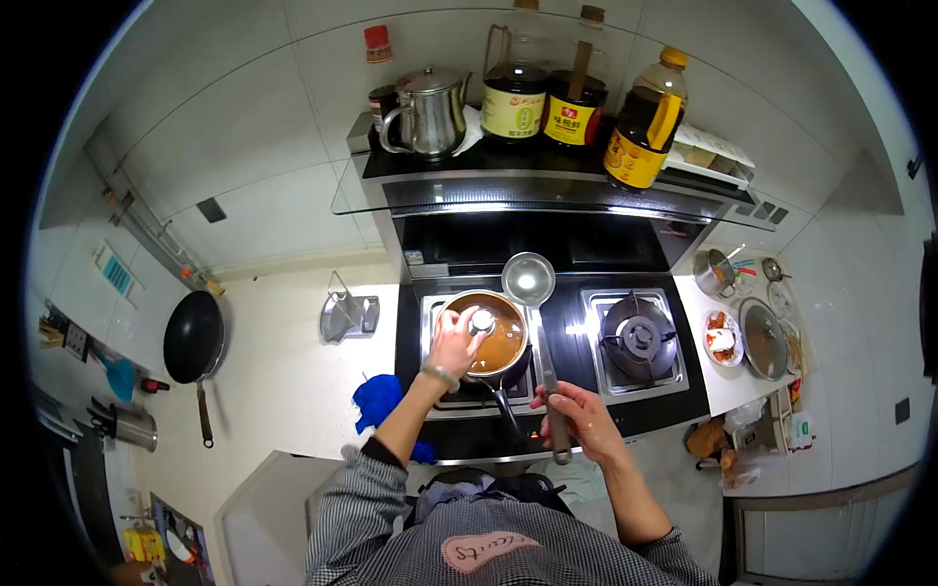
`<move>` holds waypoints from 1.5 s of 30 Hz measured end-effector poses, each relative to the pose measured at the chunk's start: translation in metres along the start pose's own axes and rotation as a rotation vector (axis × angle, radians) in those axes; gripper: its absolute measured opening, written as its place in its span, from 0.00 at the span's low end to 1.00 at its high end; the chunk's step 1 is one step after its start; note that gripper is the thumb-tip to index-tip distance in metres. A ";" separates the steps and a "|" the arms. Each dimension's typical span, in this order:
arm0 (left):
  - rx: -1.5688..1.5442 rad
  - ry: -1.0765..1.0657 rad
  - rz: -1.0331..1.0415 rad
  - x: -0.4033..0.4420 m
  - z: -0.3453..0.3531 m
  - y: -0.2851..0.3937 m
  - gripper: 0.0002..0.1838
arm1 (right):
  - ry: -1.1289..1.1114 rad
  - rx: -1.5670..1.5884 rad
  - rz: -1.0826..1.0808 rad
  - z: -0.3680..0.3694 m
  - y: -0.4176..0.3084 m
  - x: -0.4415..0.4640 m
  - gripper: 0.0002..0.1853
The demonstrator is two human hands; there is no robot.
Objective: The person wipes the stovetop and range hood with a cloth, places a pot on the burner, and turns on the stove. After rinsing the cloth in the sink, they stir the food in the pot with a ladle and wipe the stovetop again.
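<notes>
A glass lid (501, 350) covers a saucepan (501, 379) on the left burner, and brownish contents show through the glass. My left hand (455, 344) is closed around the lid's knob (482, 320) from the left. In my right hand (583, 418) is the handle of a metal ladle (529, 280), held at the front right of the stove. The ladle's round bowl points away from me, over the area just behind and to the right of the saucepan. The saucepan's dark handle reaches toward me, left of the ladle handle.
The right burner (639, 337) has a black grate. Behind the stove, a glass shelf bears a steel kettle (433, 112) and several sauce bottles. A wok (194, 337), a metal rack (349, 314) and a blue cloth (377, 401) lie left; a food plate (722, 339) and lid (763, 340) right.
</notes>
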State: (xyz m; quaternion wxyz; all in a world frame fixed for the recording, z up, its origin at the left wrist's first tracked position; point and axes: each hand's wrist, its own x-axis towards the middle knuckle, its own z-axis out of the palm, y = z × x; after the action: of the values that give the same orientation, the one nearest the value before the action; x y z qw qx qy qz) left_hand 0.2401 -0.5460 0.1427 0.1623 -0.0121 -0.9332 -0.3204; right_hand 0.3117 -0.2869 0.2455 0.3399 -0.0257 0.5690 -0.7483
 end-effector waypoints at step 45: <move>-1.687 0.854 -0.690 -0.082 -0.158 -0.303 0.14 | 0.187 -1.521 -0.171 -0.009 0.036 0.093 0.15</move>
State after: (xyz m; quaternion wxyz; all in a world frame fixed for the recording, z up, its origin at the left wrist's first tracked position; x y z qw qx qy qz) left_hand 0.3258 -0.8751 0.0543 0.3200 0.2639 -0.2175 -0.8835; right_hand 0.2537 -0.3335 0.1788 0.1202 -0.2327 0.9493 -0.1739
